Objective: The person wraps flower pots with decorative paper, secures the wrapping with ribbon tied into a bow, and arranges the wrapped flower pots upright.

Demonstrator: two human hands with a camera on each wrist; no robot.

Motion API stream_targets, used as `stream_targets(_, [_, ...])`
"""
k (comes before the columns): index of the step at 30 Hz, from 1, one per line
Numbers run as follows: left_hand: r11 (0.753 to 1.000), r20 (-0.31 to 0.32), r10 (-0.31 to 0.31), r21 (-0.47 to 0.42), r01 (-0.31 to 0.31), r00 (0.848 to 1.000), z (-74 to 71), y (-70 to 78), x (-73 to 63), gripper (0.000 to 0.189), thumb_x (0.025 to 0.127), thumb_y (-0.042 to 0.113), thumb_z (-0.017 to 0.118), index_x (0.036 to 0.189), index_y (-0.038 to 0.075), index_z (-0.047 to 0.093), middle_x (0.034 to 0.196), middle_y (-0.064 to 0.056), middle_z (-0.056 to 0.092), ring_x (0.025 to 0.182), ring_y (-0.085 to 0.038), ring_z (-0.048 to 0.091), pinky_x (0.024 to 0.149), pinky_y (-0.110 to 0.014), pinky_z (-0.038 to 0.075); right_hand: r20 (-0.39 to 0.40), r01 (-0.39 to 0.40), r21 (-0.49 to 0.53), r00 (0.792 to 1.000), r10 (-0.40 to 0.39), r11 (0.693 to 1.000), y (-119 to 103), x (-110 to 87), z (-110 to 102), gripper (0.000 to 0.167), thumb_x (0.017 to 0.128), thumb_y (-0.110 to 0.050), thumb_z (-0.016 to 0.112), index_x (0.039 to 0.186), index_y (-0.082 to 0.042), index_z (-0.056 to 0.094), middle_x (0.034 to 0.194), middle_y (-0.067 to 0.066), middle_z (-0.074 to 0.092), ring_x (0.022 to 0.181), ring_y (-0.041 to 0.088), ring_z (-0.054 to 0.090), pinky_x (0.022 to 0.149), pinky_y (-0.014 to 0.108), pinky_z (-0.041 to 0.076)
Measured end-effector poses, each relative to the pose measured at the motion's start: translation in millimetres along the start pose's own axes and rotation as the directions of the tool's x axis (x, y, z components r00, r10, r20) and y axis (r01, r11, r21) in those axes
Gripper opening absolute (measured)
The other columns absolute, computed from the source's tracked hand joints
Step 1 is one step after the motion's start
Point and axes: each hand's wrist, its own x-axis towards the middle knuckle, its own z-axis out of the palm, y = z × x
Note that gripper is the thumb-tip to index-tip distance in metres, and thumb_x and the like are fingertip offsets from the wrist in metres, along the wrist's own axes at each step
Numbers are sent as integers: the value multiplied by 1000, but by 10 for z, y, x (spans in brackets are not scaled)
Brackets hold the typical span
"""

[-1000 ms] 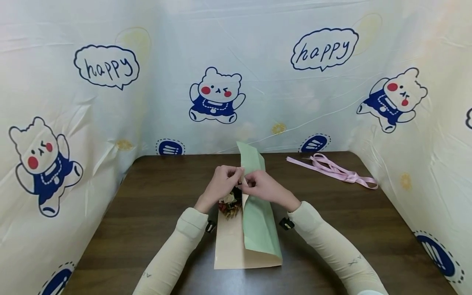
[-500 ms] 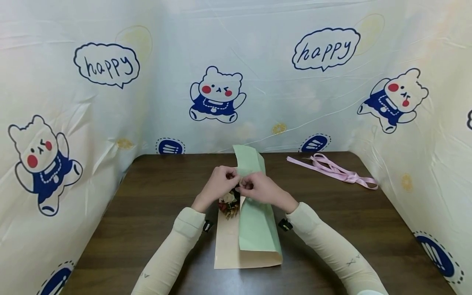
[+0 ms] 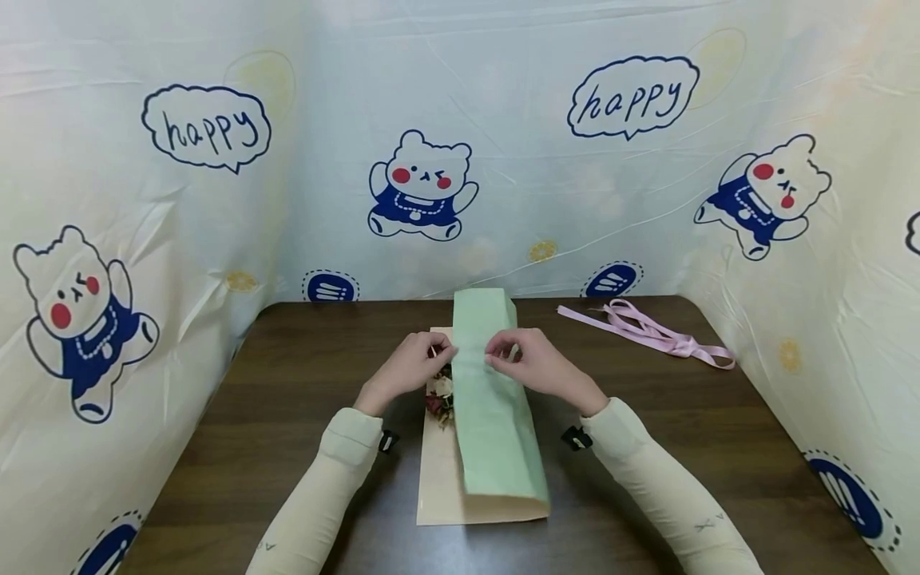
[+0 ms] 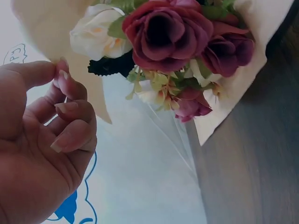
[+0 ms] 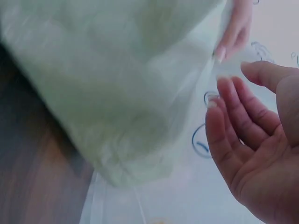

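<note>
A sheet of wrapping paper (image 3: 496, 447), green outside and cream inside, lies folded over from the right around a small bunch of flowers (image 3: 440, 401). In the left wrist view, dark red roses (image 4: 163, 37) and a white rose (image 4: 99, 32) show close up. My left hand (image 3: 404, 367) pinches the free edge of the folded paper between thumb and index finger. My right hand (image 3: 539, 366) is just over the green side, its thumb and fingers apart and nothing between them. The flap hides the flower stems and part of the blooms.
A pink ribbon (image 3: 672, 339), loosely bundled, lies at the back right of the dark wooden table (image 3: 309, 383). A pale printed cloth (image 3: 532, 184) hangs behind the table and along both sides.
The green flap has come further left over the flowers. My right hand has let go of the paper edge and moved right, while my left hand keeps pinching the edge.
</note>
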Motion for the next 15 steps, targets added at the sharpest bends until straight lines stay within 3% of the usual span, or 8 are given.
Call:
stream_targets(5, [997, 9, -20, 76, 19, 1000, 11, -19, -27, 26, 106, 28, 56, 89, 14, 70, 75, 1, 61, 62, -15, 52, 66, -31, 46, -42, -7, -128, 999, 2, 992, 132, -43, -47, 39, 89, -21, 81, 123, -5, 69, 120, 10, 68, 105, 29, 62, 89, 49, 54])
stream_targets(9, [994, 5, -31, 108, 30, 1000, 21, -18, -43, 25, 106, 28, 57, 89, 14, 70, 73, 5, 60, 60, -14, 50, 63, -31, 45, 6, -41, -206, 999, 44, 978, 201, -40, -32, 58, 87, -30, 82, 136, -5, 62, 135, 12, 62, 123, 31, 58, 102, 49, 50])
stream_targets(15, [991, 18, -22, 133, 19, 1000, 23, -8, -47, 25, 105, 28, 59, 85, 16, 68, 71, 4, 57, 59, -13, 49, 61, -30, 44, 82, -50, -260, 994, 74, 964, 246, 2, 10, 72, 86, -39, 83, 143, -4, 57, 143, 13, 59, 133, 31, 55, 110, 48, 45])
